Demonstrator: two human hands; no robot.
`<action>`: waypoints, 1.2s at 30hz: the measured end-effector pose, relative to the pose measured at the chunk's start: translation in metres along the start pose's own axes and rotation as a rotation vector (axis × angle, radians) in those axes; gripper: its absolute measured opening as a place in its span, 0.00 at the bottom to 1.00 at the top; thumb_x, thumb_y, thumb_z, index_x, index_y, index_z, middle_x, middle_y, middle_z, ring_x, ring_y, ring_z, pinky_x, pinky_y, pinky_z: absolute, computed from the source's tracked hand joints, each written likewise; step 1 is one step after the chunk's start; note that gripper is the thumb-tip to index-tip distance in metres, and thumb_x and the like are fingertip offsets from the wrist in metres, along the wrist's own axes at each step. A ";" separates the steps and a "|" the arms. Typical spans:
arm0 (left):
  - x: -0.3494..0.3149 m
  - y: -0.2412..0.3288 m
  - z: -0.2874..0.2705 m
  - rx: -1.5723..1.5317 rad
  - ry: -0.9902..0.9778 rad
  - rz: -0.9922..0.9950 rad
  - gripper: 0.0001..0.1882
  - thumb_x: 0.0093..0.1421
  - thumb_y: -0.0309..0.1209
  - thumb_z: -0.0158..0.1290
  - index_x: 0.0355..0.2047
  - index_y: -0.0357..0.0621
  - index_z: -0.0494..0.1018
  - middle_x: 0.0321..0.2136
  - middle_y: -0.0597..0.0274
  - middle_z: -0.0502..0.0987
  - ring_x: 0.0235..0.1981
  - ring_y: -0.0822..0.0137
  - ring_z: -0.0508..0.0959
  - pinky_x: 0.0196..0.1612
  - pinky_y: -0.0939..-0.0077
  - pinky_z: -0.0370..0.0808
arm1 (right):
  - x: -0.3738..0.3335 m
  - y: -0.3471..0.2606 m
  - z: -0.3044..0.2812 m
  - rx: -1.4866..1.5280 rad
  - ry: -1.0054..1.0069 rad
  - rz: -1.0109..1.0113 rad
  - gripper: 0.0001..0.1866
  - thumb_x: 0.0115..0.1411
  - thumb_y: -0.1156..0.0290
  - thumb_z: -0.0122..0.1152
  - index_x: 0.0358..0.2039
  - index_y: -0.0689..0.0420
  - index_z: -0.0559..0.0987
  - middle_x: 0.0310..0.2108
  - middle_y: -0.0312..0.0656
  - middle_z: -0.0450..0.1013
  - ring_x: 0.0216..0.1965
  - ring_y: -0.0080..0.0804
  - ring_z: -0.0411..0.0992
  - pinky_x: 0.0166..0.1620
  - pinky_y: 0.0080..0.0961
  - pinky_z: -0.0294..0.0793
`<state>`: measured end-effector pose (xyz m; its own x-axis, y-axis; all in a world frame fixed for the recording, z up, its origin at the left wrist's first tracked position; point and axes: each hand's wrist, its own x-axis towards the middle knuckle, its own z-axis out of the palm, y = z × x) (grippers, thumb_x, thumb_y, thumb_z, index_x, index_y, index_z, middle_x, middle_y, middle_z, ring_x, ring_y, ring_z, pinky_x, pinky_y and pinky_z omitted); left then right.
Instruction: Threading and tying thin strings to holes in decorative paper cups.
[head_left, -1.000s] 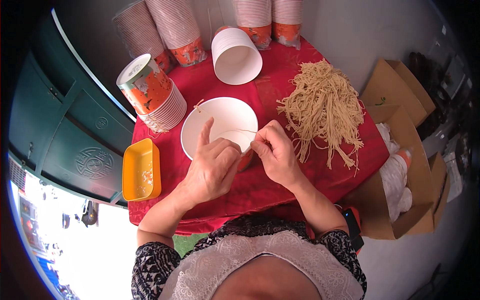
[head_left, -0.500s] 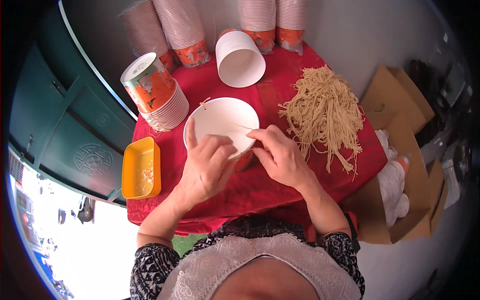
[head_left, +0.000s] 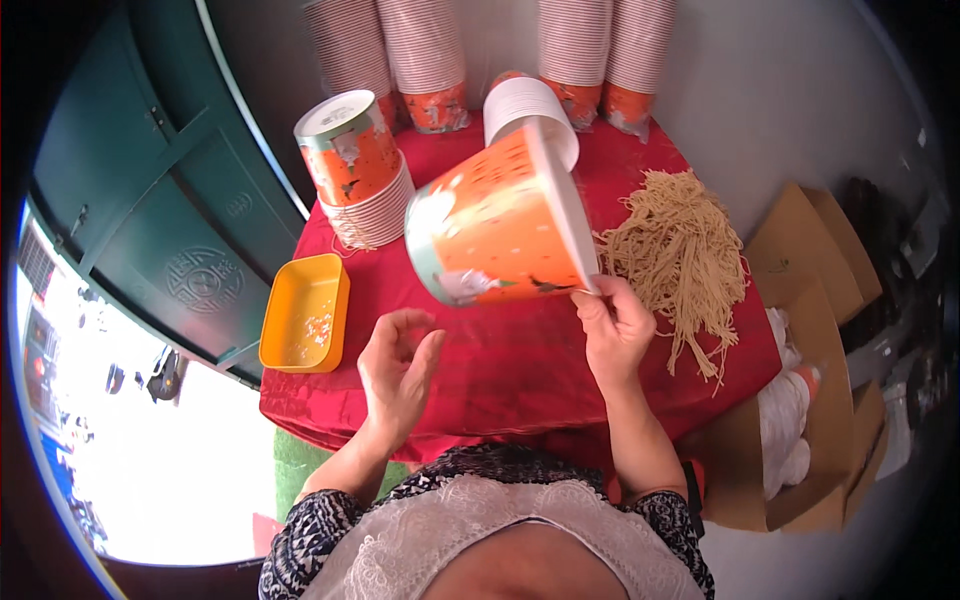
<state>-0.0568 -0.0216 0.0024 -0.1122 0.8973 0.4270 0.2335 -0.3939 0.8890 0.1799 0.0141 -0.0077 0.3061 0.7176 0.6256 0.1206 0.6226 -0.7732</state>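
My right hand (head_left: 612,335) is pinching the rim of an orange paper bowl (head_left: 497,232) between thumb and fingertips, holding it tilted on its side above the red table (head_left: 500,350), base pointing left, while my left hand (head_left: 397,372) is hovering released below it, fingers loosely curled and holding nothing. The bare cloth under the bowl is offering free room, bounded left by the yellow tray (head_left: 303,314) at the table edge, right by the noodle pile (head_left: 682,255), and rearward by the stacked bowls (head_left: 358,180) and the white upturned bowl (head_left: 528,105)
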 end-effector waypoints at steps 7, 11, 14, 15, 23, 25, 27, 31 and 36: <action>0.005 0.003 0.008 -0.535 0.017 -0.023 0.13 0.66 0.22 0.54 0.48 0.32 0.67 0.41 0.54 0.77 0.31 0.67 0.82 0.32 0.75 0.83 | -0.028 0.002 0.023 0.114 -0.002 0.096 0.06 0.61 0.75 0.66 0.33 0.64 0.79 0.21 0.32 0.73 0.22 0.15 0.69 0.26 0.15 0.68; 0.012 0.005 -0.004 -0.507 0.086 0.109 0.06 0.66 0.22 0.53 0.41 0.34 0.70 0.35 0.57 0.78 0.29 0.70 0.80 0.32 0.79 0.80 | -0.036 0.001 0.030 0.152 -0.091 0.041 0.06 0.62 0.75 0.65 0.33 0.65 0.80 0.21 0.33 0.73 0.22 0.15 0.69 0.25 0.15 0.67; 0.023 0.017 -0.031 -0.322 0.208 0.198 0.03 0.64 0.17 0.52 0.37 0.35 0.72 0.31 0.63 0.76 0.27 0.75 0.77 0.32 0.84 0.75 | -0.028 -0.007 0.029 -0.001 -0.276 -0.015 0.16 0.58 0.82 0.65 0.47 0.68 0.77 0.40 0.47 0.77 0.23 0.21 0.73 0.24 0.17 0.70; 0.027 0.025 -0.045 -0.239 0.245 0.207 0.03 0.63 0.17 0.52 0.36 0.35 0.73 0.30 0.64 0.76 0.27 0.76 0.76 0.32 0.84 0.75 | -0.028 -0.002 0.024 -0.095 -0.264 -0.082 0.25 0.56 0.85 0.63 0.56 0.67 0.73 0.52 0.54 0.72 0.25 0.23 0.74 0.24 0.17 0.71; 0.096 0.050 -0.174 0.678 0.657 0.566 0.05 0.59 0.20 0.59 0.35 0.38 0.75 0.29 0.69 0.74 0.26 0.80 0.71 0.31 0.86 0.70 | -0.042 0.039 -0.045 -0.278 -0.163 0.039 0.16 0.62 0.86 0.52 0.51 0.67 0.76 0.53 0.47 0.70 0.31 0.20 0.72 0.32 0.16 0.75; 0.121 0.054 -0.187 0.783 0.702 0.517 0.05 0.58 0.25 0.60 0.34 0.39 0.76 0.30 0.64 0.75 0.27 0.73 0.76 0.33 0.80 0.73 | -0.047 0.045 -0.052 -0.292 -0.151 0.050 0.11 0.63 0.85 0.51 0.45 0.67 0.78 0.48 0.44 0.73 0.30 0.20 0.71 0.31 0.15 0.74; 0.153 0.048 -0.198 0.866 0.714 0.470 0.07 0.58 0.30 0.60 0.34 0.40 0.77 0.31 0.61 0.77 0.29 0.66 0.79 0.36 0.75 0.74 | -0.050 0.048 -0.057 -0.279 -0.143 0.101 0.10 0.63 0.85 0.51 0.44 0.67 0.78 0.47 0.43 0.73 0.29 0.20 0.71 0.31 0.15 0.74; 0.213 0.039 -0.212 0.877 0.669 0.390 0.11 0.57 0.36 0.61 0.35 0.41 0.78 0.34 0.58 0.79 0.35 0.58 0.81 0.41 0.67 0.75 | -0.048 0.047 -0.051 -0.287 -0.147 0.131 0.09 0.64 0.84 0.52 0.42 0.67 0.78 0.45 0.42 0.74 0.28 0.20 0.71 0.31 0.17 0.74; 0.267 0.037 -0.199 0.845 0.590 0.398 0.13 0.55 0.36 0.62 0.35 0.41 0.79 0.34 0.56 0.80 0.36 0.57 0.81 0.42 0.66 0.75 | -0.050 0.048 -0.053 -0.322 -0.168 0.159 0.08 0.64 0.84 0.52 0.40 0.67 0.79 0.43 0.43 0.74 0.29 0.21 0.71 0.31 0.18 0.75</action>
<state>-0.2701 0.1635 0.1818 -0.2734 0.4119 0.8693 0.9146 -0.1685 0.3675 0.2203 -0.0080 -0.0818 0.1888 0.8549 0.4832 0.3825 0.3892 -0.8380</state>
